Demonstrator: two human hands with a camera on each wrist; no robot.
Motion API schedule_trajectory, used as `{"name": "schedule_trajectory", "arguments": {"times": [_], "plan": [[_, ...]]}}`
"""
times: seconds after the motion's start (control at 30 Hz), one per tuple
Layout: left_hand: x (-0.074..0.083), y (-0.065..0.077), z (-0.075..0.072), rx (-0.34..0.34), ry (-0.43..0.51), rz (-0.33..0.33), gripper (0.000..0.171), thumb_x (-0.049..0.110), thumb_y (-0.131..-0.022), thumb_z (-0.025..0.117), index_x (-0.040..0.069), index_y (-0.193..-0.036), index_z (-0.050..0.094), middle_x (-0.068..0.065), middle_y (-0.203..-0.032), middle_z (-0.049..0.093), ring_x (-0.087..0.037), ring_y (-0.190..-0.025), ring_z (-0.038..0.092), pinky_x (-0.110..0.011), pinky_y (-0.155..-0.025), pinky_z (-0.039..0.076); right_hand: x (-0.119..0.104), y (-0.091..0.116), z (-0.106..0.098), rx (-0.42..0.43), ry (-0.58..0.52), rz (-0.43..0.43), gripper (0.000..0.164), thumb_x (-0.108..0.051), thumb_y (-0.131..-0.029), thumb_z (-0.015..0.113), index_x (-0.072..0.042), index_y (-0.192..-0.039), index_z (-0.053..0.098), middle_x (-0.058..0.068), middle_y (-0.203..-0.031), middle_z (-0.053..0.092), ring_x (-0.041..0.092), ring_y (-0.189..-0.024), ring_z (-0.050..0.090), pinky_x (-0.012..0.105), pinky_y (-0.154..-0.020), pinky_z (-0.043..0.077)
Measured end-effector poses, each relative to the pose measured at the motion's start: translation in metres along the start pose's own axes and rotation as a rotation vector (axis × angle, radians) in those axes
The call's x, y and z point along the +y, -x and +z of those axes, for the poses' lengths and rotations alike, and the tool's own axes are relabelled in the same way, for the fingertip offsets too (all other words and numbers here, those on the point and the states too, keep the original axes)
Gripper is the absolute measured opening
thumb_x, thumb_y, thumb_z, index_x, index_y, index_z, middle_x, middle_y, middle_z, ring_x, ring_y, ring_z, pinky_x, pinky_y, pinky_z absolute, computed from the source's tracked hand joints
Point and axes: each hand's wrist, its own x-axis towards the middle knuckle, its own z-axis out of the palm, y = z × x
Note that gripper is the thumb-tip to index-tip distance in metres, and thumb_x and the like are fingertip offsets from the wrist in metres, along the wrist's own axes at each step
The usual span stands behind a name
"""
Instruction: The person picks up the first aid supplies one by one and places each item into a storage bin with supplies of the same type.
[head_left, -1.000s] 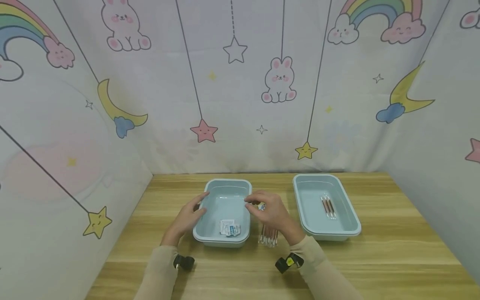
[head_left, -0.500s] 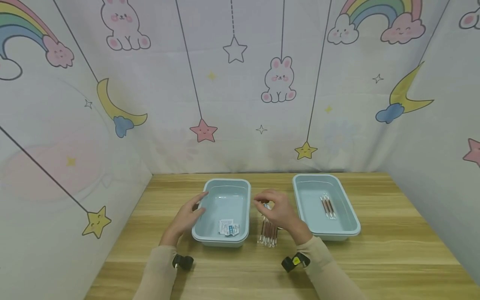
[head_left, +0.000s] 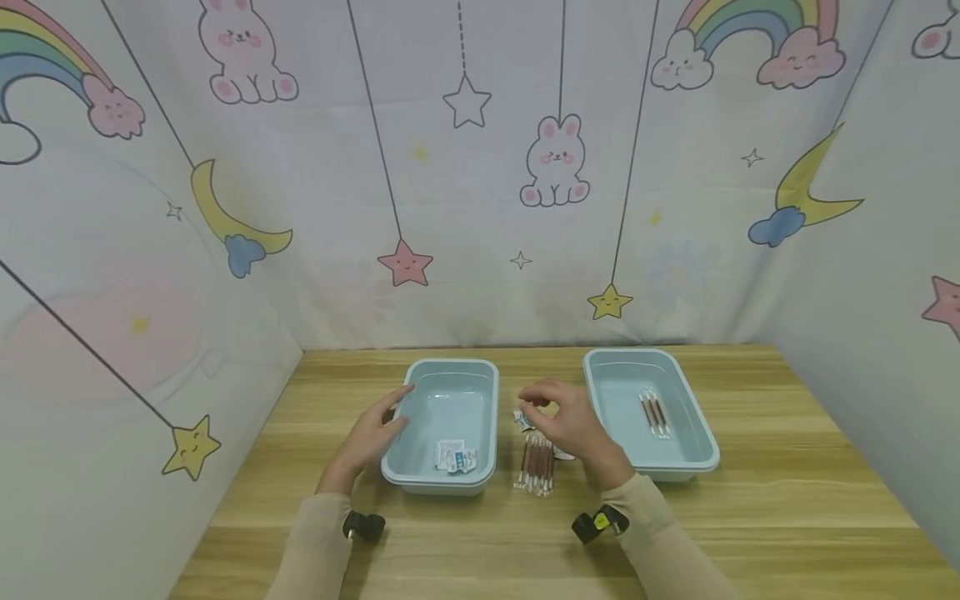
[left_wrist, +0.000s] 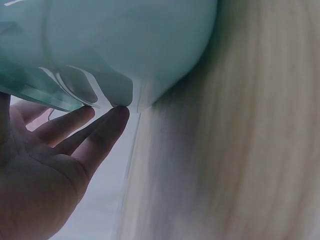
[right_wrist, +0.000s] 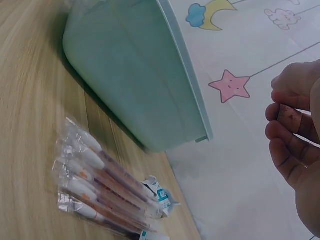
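My left hand lies along the left side of the left pale-blue plastic basin. In the left wrist view its straight fingers touch the basin's outer side. Inside that basin lie small white-and-blue packets. My right hand hovers between the two basins, fingers loosely bent, and nothing shows between them in the right wrist view. Beneath it on the table lies a row of individually wrapped, brown-filled cotton swabs. A small white-and-blue packet lies at their far end.
To the right stands a second pale-blue basin with a few wrapped swabs inside. The wooden table meets a cartoon-printed curtain at the back. Part of a white thing shows beside the swab row under my right hand.
My right hand has moved right, from the left basin's right rim to above the swabs, uncovering more of the swabs and the small packet. My left hand stays at the basin.
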Motion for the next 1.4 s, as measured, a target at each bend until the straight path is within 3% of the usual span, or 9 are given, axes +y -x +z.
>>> {"name": "schedule_trajectory", "arguments": {"times": [0.6,0.87,1.17,1.4], "plan": [[-0.003,0.001,0.001,0.0,0.001,0.001,0.053,0.014,-0.098,0.049,0.024,-0.15,0.039,-0.014,-0.158,0.031,-0.044,-0.139,0.035,-0.059,-0.111,0.033,0.01,0.007,-0.001,-0.022,0.106,0.092,0.011,-0.012,-0.085,0.072,-0.008,-0.095,0.074,0.002,-0.087,0.072,0.013,-0.075,0.062,0.032,-0.066,0.056],[-0.002,0.0,0.0,-0.001,0.002,-0.009,0.054,0.014,-0.098,0.049,0.024,-0.149,0.039,-0.013,-0.158,0.03,-0.044,-0.141,0.033,-0.06,-0.113,0.03,0.011,0.007,0.002,-0.028,0.095,0.151,0.012,-0.011,-0.084,0.071,-0.005,-0.094,0.074,0.006,-0.085,0.072,0.023,-0.074,0.066,0.042,-0.065,0.058],[-0.001,-0.001,-0.001,0.003,0.001,0.003,0.053,0.015,-0.098,0.049,0.024,-0.149,0.04,-0.013,-0.158,0.031,-0.044,-0.141,0.033,-0.06,-0.113,0.03,0.015,0.007,0.01,-0.03,0.149,0.186,0.01,-0.012,-0.082,0.073,-0.008,-0.091,0.075,0.002,-0.082,0.072,0.014,-0.073,0.066,0.027,-0.065,0.057],[0.0,0.001,-0.001,0.002,0.002,0.006,0.053,0.015,-0.098,0.049,0.023,-0.149,0.04,-0.014,-0.158,0.031,-0.044,-0.14,0.034,-0.06,-0.112,0.03,0.012,0.009,0.015,-0.031,0.149,0.22,0.009,-0.011,-0.082,0.073,-0.008,-0.09,0.074,0.002,-0.082,0.071,0.015,-0.073,0.065,0.029,-0.064,0.057]]}}
